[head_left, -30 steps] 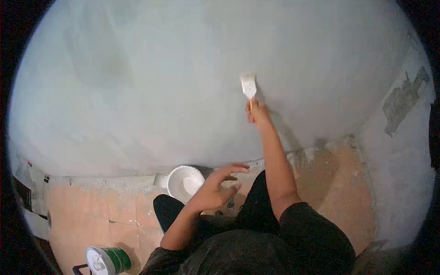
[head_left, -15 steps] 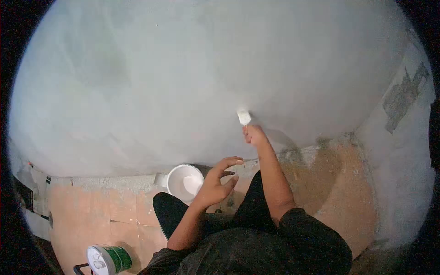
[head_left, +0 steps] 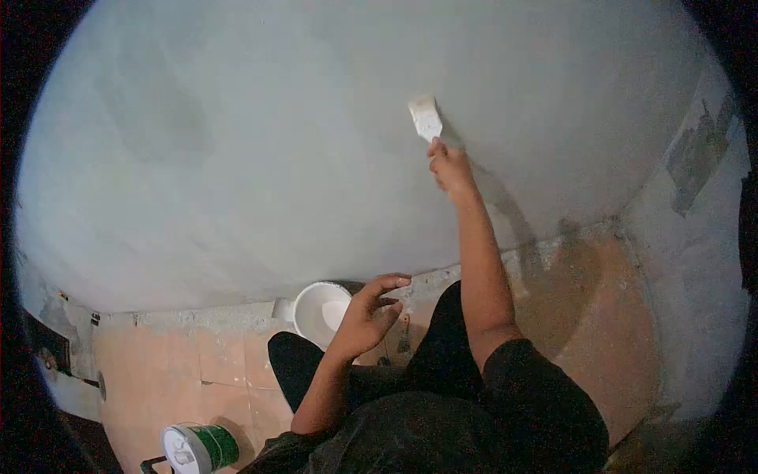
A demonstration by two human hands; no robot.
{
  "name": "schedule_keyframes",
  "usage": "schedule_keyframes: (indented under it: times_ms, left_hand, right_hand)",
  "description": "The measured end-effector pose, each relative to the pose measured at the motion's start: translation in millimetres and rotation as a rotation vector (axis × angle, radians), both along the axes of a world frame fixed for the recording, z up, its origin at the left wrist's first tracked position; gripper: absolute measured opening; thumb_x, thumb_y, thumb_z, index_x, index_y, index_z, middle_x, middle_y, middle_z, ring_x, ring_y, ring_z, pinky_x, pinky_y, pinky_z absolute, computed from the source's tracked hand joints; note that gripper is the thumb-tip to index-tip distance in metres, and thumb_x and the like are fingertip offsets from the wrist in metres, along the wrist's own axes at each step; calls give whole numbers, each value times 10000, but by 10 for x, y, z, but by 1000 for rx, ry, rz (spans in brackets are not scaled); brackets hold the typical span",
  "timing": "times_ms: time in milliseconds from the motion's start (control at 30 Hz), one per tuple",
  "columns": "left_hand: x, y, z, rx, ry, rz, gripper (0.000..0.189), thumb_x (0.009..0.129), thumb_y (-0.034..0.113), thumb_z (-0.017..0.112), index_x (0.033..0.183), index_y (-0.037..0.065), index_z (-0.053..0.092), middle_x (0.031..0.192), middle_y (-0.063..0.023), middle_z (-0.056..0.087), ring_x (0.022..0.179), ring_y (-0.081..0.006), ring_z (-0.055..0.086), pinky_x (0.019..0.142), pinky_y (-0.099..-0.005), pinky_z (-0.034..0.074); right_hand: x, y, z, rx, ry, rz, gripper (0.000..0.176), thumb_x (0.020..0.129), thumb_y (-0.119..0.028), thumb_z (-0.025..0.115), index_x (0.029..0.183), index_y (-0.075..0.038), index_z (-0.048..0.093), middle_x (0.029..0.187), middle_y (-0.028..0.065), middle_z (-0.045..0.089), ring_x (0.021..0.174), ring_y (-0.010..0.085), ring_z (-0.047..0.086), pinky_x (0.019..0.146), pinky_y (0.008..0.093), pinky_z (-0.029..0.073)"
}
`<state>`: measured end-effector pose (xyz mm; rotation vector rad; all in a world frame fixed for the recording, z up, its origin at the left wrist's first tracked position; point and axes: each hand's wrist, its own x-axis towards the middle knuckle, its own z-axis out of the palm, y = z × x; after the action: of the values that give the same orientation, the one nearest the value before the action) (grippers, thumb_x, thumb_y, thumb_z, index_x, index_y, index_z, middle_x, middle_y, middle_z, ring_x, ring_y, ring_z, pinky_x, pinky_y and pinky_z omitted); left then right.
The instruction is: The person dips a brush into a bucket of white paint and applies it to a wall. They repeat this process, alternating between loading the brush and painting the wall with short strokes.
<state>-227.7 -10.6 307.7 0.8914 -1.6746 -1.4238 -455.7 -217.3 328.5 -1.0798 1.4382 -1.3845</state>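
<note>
1. Plainly, the tub [head_left: 215, 447] at lower left has a green printed side and a white lid [head_left: 183, 452]; any lettering on it is too small to read.
2. The brush [head_left: 425, 120] is flat and broad, with cream bristles above a white body that narrows toward the handle, most of which is hidden by fingers.
3. It is up at the grey wall [head_left: 268, 174], its top tilted slightly leftward; whether the bristle tips touch the surface, I cannot tell.
4. The right hand [head_left: 452, 168] grasps the brush by its handle, arm outstretched.
5. The left hand [head_left: 368, 320] is released, its fingers parted and loosely bent, partly covering 1 white bucket [head_left: 299, 306] from view.
6. That bucket stands on the orange tiled floor [head_left: 154, 359], near the wall's foot.
</note>
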Motion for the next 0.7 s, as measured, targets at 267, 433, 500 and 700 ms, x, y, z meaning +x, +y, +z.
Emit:
schedule_keyframes:
  times_ms: [267,433,500,700]
  left_hand:
    - [-151,64,-138,35,-27,-43,370,863,-84,513,1208,49,525,1300,-104,510,1246,-219,455,1049,-369,364]
    - [-222,127,-157,55,-35,-40,359,877,-80,502,1211,49,529,1306,-101,513,1265,-229,440,1052,-379,360]
    - [-219,125,-188,53,-48,-45,358,882,-78,504,1213,54,532,1310,-96,515,1269,-234,439,1058,-379,355]
    - [-192,86,-269,64,-70,-39,361,882,-79,507,1215,58,533,1300,-100,523,1261,-234,452,1078,-382,345]
  right_hand:
    - [177,102,-1813,179,-249,91,429,956,-464,455,743,-96,511,509,-13,403,339,111,331,315,297,258]
    - [196,299,-2270,359,-379,133,440,953,-471,464,722,-99,509,500,-5,410,329,121,343,295,302,234]
    - [226,325,-2271,441,-445,105,452,954,-461,472,702,-87,501,492,0,414,329,125,347,295,299,220]
    - [264,282,-891,365,-368,56,448,981,-429,423,795,-39,541,497,-24,381,347,99,285,336,278,222]
